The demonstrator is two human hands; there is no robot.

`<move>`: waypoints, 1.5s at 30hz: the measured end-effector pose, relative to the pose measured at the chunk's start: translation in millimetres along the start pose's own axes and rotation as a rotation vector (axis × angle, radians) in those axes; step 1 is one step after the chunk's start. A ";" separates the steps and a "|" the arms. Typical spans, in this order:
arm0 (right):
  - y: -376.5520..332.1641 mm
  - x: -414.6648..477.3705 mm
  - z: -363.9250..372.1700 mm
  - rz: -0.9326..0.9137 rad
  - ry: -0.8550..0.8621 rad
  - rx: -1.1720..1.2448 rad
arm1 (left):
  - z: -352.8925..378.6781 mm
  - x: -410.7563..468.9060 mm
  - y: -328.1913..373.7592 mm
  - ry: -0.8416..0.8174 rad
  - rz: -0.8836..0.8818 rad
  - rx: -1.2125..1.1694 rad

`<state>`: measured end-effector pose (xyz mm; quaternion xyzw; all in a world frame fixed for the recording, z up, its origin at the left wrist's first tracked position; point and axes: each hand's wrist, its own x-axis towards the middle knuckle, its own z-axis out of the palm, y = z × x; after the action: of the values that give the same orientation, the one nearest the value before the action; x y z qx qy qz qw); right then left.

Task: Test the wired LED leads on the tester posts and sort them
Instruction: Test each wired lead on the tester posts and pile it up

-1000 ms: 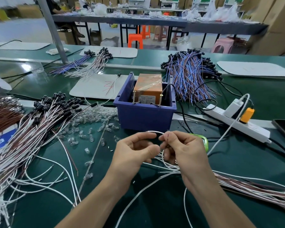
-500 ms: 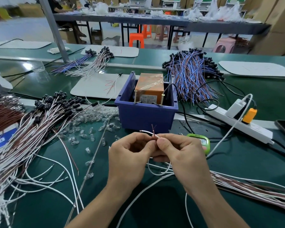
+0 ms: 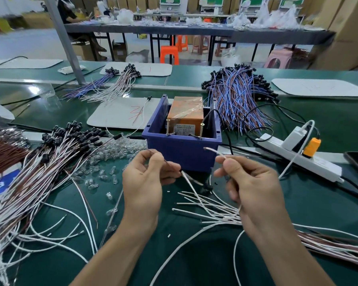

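Note:
A blue bin (image 3: 182, 150) holds an orange tester box (image 3: 185, 112) with two brass posts, the left post (image 3: 167, 126) and the right post (image 3: 201, 131), standing at its front wall. My left hand (image 3: 143, 182) pinches the brown lead (image 3: 170, 164) of one wired LED, just below the bin's left front. My right hand (image 3: 250, 186) pinches the white lead (image 3: 214, 152) of the same part, its bare tip pointing up toward the bin's right corner. Both tips are apart and below the posts.
A big bundle of white-and-brown leads with black LED caps (image 3: 56, 153) lies at left, loose clear LEDs (image 3: 112, 159) beside it. Blue-and-brown leads (image 3: 236, 98) lie behind the bin. A white power strip (image 3: 298, 155) sits at right, and white leads (image 3: 211, 209) fan out under my hands.
My hands were together, pinching both lead ends at one spot. They have drawn apart, left to the left and right to the right, spreading the two leads and rising toward the bin.

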<state>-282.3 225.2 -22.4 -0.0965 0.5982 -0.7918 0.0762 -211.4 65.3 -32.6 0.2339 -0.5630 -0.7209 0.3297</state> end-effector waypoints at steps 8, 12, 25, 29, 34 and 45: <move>-20.7 28.4 4.1 -0.258 0.106 -0.200 | 9.5 24.4 6.7 0.131 -0.007 0.144; -10.3 32.3 4.5 -0.257 0.119 -0.220 | 9.8 24.1 -1.6 0.138 0.026 0.229; 4.6 33.8 -0.8 -0.174 0.131 -0.235 | 9.7 24.7 1.2 0.105 0.083 0.289; 6.0 34.3 1.8 -0.219 0.139 -0.285 | 9.4 24.4 2.4 0.091 0.094 0.299; 7.1 37.1 8.4 -0.197 0.211 -0.324 | 9.1 22.6 2.2 0.077 0.100 0.300; 7.7 41.0 21.0 -0.193 0.207 -0.359 | 7.5 25.2 4.1 0.088 0.096 0.285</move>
<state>-316.8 193.7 -21.7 -0.0838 0.7222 -0.6819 -0.0801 -232.8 51.0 -25.8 0.2825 -0.6553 -0.6061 0.3514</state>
